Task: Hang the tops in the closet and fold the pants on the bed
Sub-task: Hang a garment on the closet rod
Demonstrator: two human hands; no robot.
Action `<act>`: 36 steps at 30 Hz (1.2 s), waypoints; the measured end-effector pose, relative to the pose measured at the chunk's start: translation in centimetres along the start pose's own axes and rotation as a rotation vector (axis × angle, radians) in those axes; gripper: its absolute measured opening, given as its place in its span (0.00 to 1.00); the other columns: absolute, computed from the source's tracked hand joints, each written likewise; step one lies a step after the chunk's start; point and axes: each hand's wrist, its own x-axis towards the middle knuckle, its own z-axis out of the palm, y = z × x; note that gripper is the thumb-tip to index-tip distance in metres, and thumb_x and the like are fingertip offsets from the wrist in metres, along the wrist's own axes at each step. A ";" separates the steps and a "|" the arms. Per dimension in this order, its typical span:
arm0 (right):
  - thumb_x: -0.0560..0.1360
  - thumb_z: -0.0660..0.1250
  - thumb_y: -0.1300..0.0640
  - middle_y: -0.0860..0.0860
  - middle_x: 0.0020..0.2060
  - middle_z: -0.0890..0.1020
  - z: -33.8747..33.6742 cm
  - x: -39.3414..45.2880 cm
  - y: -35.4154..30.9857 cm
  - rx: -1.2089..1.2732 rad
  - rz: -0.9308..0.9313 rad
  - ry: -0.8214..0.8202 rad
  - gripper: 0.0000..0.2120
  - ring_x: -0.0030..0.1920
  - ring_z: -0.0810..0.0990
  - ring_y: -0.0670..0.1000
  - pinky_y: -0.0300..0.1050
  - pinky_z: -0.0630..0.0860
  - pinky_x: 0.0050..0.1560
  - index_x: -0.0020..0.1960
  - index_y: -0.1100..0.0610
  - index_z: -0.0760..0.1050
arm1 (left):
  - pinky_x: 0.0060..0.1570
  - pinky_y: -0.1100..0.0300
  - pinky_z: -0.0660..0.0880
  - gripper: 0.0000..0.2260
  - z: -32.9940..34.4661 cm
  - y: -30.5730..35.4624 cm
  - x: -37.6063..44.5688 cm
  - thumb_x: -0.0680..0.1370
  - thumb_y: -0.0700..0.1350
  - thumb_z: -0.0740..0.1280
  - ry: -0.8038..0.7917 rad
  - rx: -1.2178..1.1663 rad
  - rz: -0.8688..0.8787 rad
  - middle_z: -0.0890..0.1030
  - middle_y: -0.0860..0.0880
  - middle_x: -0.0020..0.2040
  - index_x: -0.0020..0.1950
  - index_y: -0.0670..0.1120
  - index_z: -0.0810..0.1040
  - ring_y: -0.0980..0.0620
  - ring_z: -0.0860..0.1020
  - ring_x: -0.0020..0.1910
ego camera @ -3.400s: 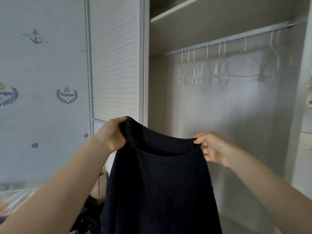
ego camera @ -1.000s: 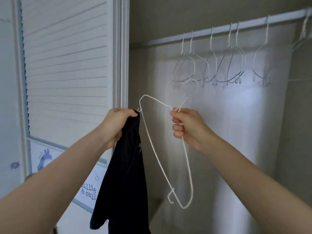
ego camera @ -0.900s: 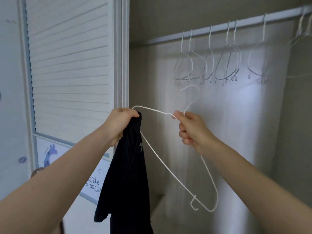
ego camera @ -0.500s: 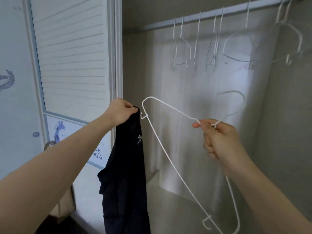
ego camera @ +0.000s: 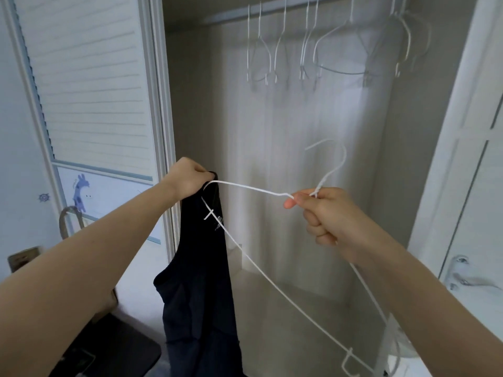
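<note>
The left hand (ego camera: 187,176) bunches the black sleeveless top (ego camera: 202,281); the right hand (ego camera: 324,213) pinches the white wire hanger (ego camera: 258,265), whose left tip seemingly touches the top's strap.

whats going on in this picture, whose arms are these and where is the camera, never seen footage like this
There is no machine here. A person wears a wide-angle camera on their head, looking forward and down, so the two bare arms reaching in from the bottom are their own.

The left hand grips the top of a black top, which hangs down from it. The right hand pinches a white wire hanger at its neck, just under the hook. The hanger's far end touches the garment beside the left hand, apparently about to go into it.

Ahead is an open closet with empty white hangers hanging along the top. A slatted door stands on the left.
</note>
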 end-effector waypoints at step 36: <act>0.75 0.65 0.60 0.49 0.49 0.81 6.9 5.8 5.6 -0.537 -0.308 -0.180 0.12 0.49 0.80 0.47 0.38 0.76 0.50 0.57 0.53 0.70 | 0.42 0.57 0.71 0.10 -1.2 6.0 2.2 0.80 0.52 0.65 0.118 -0.336 0.425 0.78 0.49 0.37 0.41 0.51 0.79 0.51 0.75 0.39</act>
